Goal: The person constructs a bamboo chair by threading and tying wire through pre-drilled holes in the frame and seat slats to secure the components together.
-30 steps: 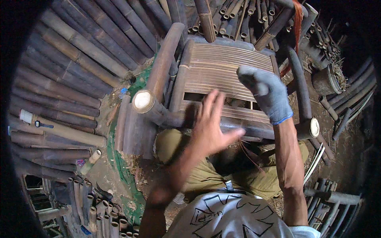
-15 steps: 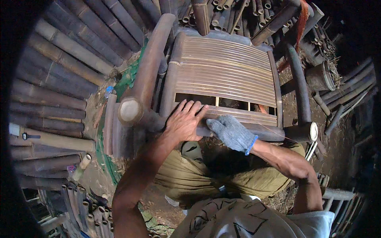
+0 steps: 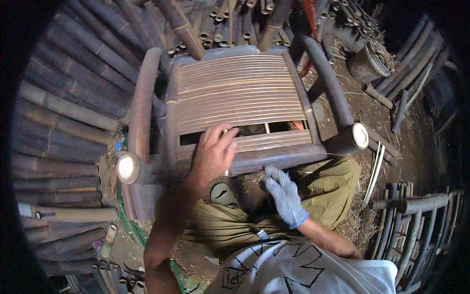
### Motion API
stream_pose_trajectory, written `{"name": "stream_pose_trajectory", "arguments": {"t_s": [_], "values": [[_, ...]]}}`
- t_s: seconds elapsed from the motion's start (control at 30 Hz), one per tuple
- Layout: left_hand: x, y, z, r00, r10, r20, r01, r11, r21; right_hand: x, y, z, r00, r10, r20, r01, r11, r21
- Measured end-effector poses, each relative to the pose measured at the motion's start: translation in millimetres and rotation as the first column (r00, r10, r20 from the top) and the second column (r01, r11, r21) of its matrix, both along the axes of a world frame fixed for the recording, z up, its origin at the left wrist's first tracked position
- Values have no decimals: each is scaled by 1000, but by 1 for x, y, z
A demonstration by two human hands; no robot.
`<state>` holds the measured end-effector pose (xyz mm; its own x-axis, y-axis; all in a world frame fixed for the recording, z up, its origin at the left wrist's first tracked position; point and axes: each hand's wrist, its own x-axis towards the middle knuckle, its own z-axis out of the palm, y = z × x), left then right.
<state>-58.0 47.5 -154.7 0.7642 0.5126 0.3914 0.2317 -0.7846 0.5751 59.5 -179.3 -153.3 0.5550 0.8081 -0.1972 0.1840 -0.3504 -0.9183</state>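
A dark bamboo chair stands before me, its seat of thin bamboo slats [image 3: 240,93] parted by a gap near the front. My bare left hand [image 3: 213,154] is over the front rail [image 3: 279,158], with its fingers curled at the gap. Pale bits show at its fingertips and below the palm; whether they are one thin stick I cannot tell. My right hand [image 3: 286,198], in a grey knitted glove, hangs below the rail, fingers apart and holding nothing visible. Pale crosspieces and a bit of orange show within the gap.
Thick bamboo poles [image 3: 63,117] are ranged along the left. Cut bamboo tubes lie stacked behind the chair. A bucket [image 3: 369,63] of scraps stands at the back right, and a slatted bamboo frame [image 3: 416,210] at the lower right. Two pale strips [image 3: 375,171] lean beside the chair's right front end.
My gloved right hand has come away from the front rail, down toward my lap. My left hand has lifted, its spread fingers now curled. The view has shifted, so the chair appears further left.
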Motion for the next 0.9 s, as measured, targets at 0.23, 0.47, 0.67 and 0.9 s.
{"name": "stream_pose_trajectory", "arguments": {"t_s": [0.23,0.47,0.67,0.9], "values": [[131,-32,-18,885,-343,-316,390,915,100,32,-156,25,907,407,103,-320,830,-457],[133,-44,-27,887,-345,-306,369,929,23,103,-123,112,589,138,797,259,901,-347],[144,-76,-21,888,-409,-212,424,905,33,130,-50,38,381,295,876,-76,954,-288],[129,-107,-8,924,-379,-54,382,924,36,153,-75,90,831,399,388,-321,913,-252]]}}
